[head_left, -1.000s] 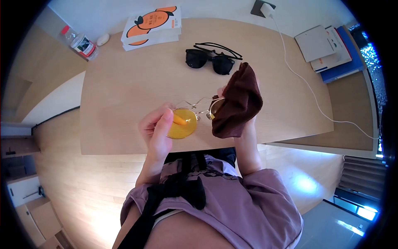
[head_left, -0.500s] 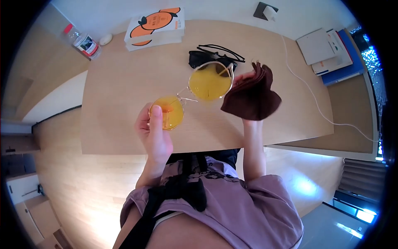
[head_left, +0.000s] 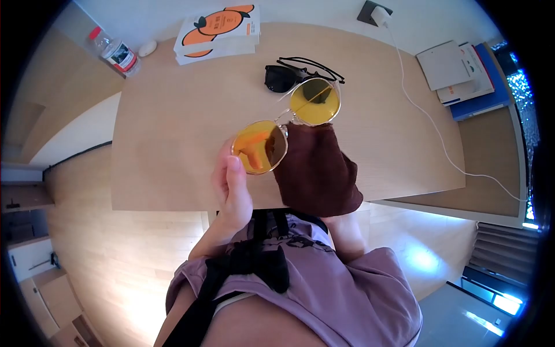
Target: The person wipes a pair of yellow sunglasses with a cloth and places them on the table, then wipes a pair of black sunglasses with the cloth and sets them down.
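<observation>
Yellow-lensed glasses [head_left: 258, 147] with a thin metal frame are raised over the desk, tilted up to the right. My left hand [head_left: 232, 182] pinches them at the left lens, with the thumb in front and fingers showing orange through the lens. A dark brown cloth [head_left: 317, 170] hangs just below and right of the glasses, against the left lens's right edge. My right hand is hidden by the cloth; only its wrist and forearm show under it. Black sunglasses [head_left: 281, 78] lie on the desk beyond, partly covered by the right yellow lens.
On the wooden desk [head_left: 167, 133] a white box with orange fruit prints [head_left: 217, 32] stands at the back left. A bottle [head_left: 118, 55] and a white round object [head_left: 148, 48] are farther left. A white cable [head_left: 425, 113] runs along the right, near stacked books [head_left: 468, 81].
The brown cloth has moved down and left from beside the right lens, and now hides my right hand. My left hand has moved slightly right with the glasses.
</observation>
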### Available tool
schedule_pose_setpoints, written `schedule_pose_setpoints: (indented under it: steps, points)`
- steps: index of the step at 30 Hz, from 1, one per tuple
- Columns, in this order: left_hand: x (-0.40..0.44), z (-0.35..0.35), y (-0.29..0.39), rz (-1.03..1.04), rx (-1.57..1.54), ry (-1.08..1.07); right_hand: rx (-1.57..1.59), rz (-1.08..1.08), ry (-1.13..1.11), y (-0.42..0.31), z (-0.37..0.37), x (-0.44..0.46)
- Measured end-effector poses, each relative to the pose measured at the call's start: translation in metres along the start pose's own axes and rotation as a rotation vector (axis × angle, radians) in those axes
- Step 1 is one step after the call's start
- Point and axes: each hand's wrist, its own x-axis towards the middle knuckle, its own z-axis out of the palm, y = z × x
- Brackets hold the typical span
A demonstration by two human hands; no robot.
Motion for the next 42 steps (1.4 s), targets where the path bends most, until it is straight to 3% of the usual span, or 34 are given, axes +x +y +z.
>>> schedule_pose_setpoints:
  steps: [1,3,4,5,7,9,10,11,14,18,22,23,25,26,29,30,33,35,36,38,40,41,42]
  points:
    - [0.000,0.005,0.000,0.011,-0.042,-0.003,0.016,0.003,-0.044,-0.004,-0.002,0.001]
    - [0.001,0.007,0.001,0.019,-0.083,0.001,0.975,0.240,0.043,-0.004,0.002,-0.004]
    - [0.002,0.003,0.002,0.019,0.080,-0.122,0.976,0.240,0.037,-0.006,0.004,-0.009]
    - [0.003,0.001,0.002,0.018,0.243,-0.246,1.494,0.542,0.040,-0.010,0.006,-0.015]
    - [0.005,0.003,-0.003,0.128,0.358,-0.253,2.002,0.861,0.044,-0.010,0.012,-0.025]
    - [0.006,0.008,0.000,0.151,0.379,-0.201,2.109,0.575,0.003,-0.004,0.017,-0.033]
    - [0.008,0.008,0.003,0.152,0.378,-0.204,2.108,0.575,0.006,-0.002,0.015,-0.033]
    - [0.010,0.008,0.005,0.154,0.380,-0.202,1.708,0.501,-0.080,-0.001,0.010,-0.030]
    - [0.014,0.005,0.006,0.187,0.404,-0.201,1.166,0.406,-0.164,0.004,0.005,-0.033]
    - [0.013,0.009,0.011,0.323,0.532,-0.162,0.865,0.274,-0.140,0.006,0.003,-0.026]
    - [0.003,0.014,0.019,0.298,0.801,-0.231,0.617,0.116,-0.086,0.007,0.002,-0.019]
    - [0.004,0.015,0.016,0.298,0.801,-0.233,0.887,0.225,-0.026,0.004,0.003,-0.019]
    - [0.007,0.015,0.010,0.530,0.856,-0.242,1.425,0.447,0.102,-0.004,0.005,-0.020]
    - [0.008,0.017,0.012,0.528,0.880,-0.256,1.692,0.560,0.172,-0.008,0.006,-0.020]
    - [0.005,0.017,0.015,0.468,0.846,-0.335,2.108,0.708,0.106,0.003,0.018,-0.033]
    - [0.005,0.017,0.018,0.466,0.846,-0.335,2.133,0.847,0.196,0.001,0.017,-0.036]
    - [0.008,0.010,0.023,0.347,0.565,-0.476,1.914,0.887,0.180,0.008,0.024,-0.040]
    - [0.010,-0.001,0.019,0.155,0.261,-0.332,1.905,0.791,0.063,0.015,0.026,-0.039]
    - [0.011,0.002,0.015,0.130,0.116,-0.142,1.899,0.743,0.004,0.018,0.028,-0.038]
    - [0.029,-0.002,0.016,0.121,0.231,-0.178,1.885,0.647,-0.117,0.021,0.030,-0.036]
    - [0.041,0.001,0.022,0.114,0.348,-0.211,1.915,0.513,-0.066,0.019,0.026,-0.029]
    - [0.044,0.007,0.024,-0.074,0.297,-0.250,1.931,0.445,-0.041,0.019,0.024,-0.026]
    - [0.047,0.011,0.025,-0.263,0.244,-0.289,1.955,0.450,-0.226,0.019,0.020,-0.021]
